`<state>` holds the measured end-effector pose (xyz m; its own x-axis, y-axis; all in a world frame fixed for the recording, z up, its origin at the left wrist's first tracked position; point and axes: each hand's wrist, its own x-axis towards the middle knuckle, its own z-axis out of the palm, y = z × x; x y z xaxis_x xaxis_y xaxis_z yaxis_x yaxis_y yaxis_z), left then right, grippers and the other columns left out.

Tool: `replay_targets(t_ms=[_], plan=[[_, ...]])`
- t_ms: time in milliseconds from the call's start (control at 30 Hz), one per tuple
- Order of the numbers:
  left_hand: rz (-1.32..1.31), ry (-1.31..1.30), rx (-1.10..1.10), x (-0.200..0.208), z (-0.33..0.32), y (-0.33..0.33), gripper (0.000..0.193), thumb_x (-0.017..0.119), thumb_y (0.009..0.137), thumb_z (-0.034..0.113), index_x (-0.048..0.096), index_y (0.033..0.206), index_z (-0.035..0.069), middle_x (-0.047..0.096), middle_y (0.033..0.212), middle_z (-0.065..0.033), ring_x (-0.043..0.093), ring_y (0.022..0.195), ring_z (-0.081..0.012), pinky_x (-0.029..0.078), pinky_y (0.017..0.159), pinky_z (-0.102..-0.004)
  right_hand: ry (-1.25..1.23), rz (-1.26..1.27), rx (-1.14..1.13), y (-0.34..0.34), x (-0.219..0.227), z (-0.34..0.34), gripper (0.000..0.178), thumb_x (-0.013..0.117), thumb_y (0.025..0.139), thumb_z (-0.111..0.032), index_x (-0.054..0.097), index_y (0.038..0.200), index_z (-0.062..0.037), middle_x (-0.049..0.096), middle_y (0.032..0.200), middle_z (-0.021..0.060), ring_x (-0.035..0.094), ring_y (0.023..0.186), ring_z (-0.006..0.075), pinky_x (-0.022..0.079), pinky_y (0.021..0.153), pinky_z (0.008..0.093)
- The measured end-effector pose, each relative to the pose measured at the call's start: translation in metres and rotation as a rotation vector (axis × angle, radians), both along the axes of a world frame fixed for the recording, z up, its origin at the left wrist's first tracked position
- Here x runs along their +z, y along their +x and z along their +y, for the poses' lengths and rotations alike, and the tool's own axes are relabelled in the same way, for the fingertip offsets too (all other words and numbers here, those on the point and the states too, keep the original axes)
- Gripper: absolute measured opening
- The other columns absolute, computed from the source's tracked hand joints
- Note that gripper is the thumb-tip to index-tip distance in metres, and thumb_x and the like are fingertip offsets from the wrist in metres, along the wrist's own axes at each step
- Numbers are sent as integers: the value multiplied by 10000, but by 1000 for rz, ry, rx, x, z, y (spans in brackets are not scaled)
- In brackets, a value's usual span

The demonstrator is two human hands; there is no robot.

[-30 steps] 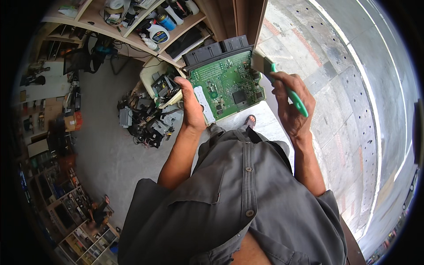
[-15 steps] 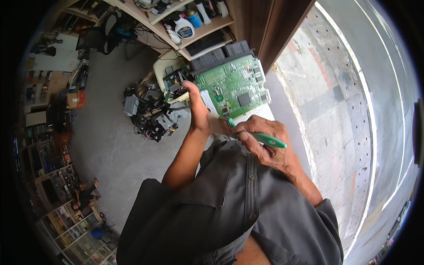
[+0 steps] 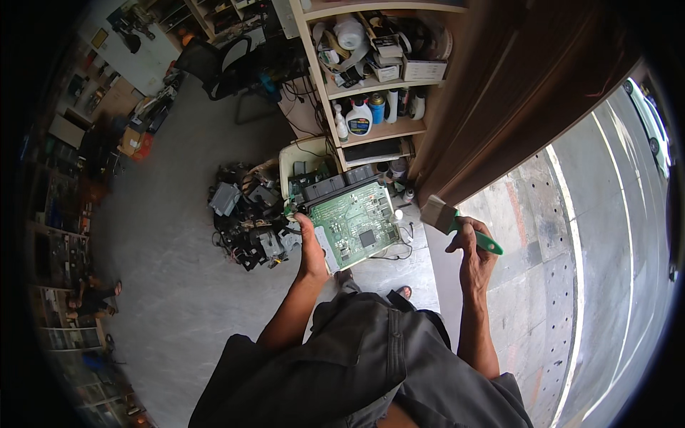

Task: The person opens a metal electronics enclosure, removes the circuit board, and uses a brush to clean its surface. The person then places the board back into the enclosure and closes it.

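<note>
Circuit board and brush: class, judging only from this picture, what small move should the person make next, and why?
Probably bring the brush in the right hand left onto the green circuit board. The left hand holds the board up by its near left edge with its face bare, while the bristles hang apart from it, to its right.

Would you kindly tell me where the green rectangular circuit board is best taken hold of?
Take the green rectangular circuit board by a bare long edge, coming from the left side, as the left hand does now. The face is crowded with chips, and the black connector block fills the far end.
</note>
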<state>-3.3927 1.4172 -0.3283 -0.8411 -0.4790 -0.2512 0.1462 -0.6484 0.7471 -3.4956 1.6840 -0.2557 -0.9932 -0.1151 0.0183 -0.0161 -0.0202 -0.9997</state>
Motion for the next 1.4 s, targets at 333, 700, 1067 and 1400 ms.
replay_targets(t_ms=[333,700,1067,1400], plan=[[-102,6,101,-28,-89,70,974,315,923,801,316,1535,44,405,1542,-112,441,1374,-295,349,1148,-417,291,-64,231,-38,-28,-79,401,562,1004,-353,657,1057,33,671,736,102,648,636,149,517,600,273],[-138,-27,296,-59,-114,123,965,286,936,793,306,1532,34,428,1517,-135,474,1337,-300,382,1120,-433,-49,68,238,-153,-20,-200,431,599,990,-272,585,1302,25,736,1044,165,725,873,211,585,697,296],[-52,-17,430,6,-48,123,951,182,945,790,316,1530,52,451,1495,-147,484,1332,-320,397,1114,-462,-392,265,309,-323,34,-381,507,604,980,-205,460,1417,10,671,1180,187,711,996,297,630,681,347],[-79,86,632,2,4,122,934,178,960,771,334,1525,44,440,1505,-148,454,1356,-314,356,1147,-458,-228,142,407,-309,-43,-368,302,624,950,-208,660,1156,10,731,948,119,681,702,172,538,537,307]])
